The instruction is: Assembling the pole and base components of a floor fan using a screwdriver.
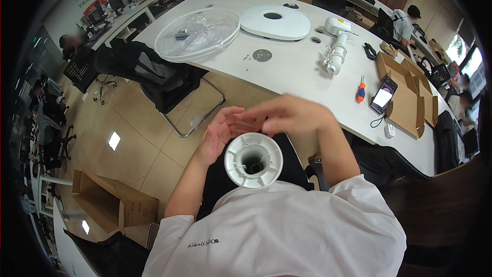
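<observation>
A white hollow plastic tube [239, 177] with a flared, ribbed end stands close to my body, its opening facing up at me. What holds it up is hidden. Just beyond its rim, my left hand [219, 134] is open, palm turned inward and fingers curved apart. My right hand [293, 114] reaches across from the right with fingers stretched toward the left hand, thumb apart, smeared by motion. Nothing I can make out is in either hand. Whether the hands touch the tube or each other is unclear.
The white table [300, 79] ahead bears a fan cage [205, 46], a round white base [241, 24], a white fan motor unit [336, 54], a screwdriver [361, 92], a phone [383, 95] and an open cardboard box [407, 110]. A chair [154, 84] and another carton [138, 210] stand left. People sit farther off.
</observation>
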A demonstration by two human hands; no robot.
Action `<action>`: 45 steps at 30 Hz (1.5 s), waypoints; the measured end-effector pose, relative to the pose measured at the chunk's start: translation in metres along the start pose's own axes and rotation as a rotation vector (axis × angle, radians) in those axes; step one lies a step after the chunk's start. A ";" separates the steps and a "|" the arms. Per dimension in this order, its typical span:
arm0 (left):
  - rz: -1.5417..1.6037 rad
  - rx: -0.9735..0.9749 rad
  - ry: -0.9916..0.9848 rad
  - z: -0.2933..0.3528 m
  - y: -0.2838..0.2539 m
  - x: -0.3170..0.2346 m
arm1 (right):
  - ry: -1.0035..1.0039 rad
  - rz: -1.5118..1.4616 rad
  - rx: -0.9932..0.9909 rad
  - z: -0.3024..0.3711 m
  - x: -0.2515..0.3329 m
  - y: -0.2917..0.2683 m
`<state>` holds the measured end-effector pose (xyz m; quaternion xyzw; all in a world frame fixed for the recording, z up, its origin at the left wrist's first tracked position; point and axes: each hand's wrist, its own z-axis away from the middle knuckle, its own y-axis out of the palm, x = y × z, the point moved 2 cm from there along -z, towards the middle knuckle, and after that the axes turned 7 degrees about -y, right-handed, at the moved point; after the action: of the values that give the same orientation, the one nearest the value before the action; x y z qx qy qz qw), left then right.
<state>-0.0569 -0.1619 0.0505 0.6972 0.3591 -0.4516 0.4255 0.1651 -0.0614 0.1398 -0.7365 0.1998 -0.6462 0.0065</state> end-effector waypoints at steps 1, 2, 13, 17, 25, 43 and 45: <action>0.003 -0.001 -0.010 -0.008 -0.008 0.006 | 0.051 0.025 -0.102 -0.001 -0.013 -0.020; 0.007 0.001 -0.017 -0.017 -0.016 0.012 | 0.085 0.033 -0.158 -0.003 -0.028 -0.041; -0.734 -0.620 -0.048 -0.205 -0.160 0.087 | 0.109 0.992 -0.791 -0.085 -0.217 -0.196; -0.899 -0.743 -0.116 -0.254 -0.193 0.106 | 0.091 1.120 -0.636 -0.115 -0.235 -0.209; -1.003 -0.725 -0.096 -0.270 -0.196 0.116 | 0.059 1.237 -0.552 -0.128 -0.268 -0.224; 0.525 -0.490 -0.352 -0.272 -0.177 0.108 | -0.557 0.896 -0.813 -0.140 -0.227 -0.175; 0.294 -0.535 -0.488 -0.267 -0.185 0.100 | -0.522 0.816 -0.963 -0.132 -0.233 -0.190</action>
<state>-0.1005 0.1649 -0.0312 0.4779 0.2488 -0.4286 0.7253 0.0739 0.2165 -0.0089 -0.6548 0.7186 -0.2322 -0.0309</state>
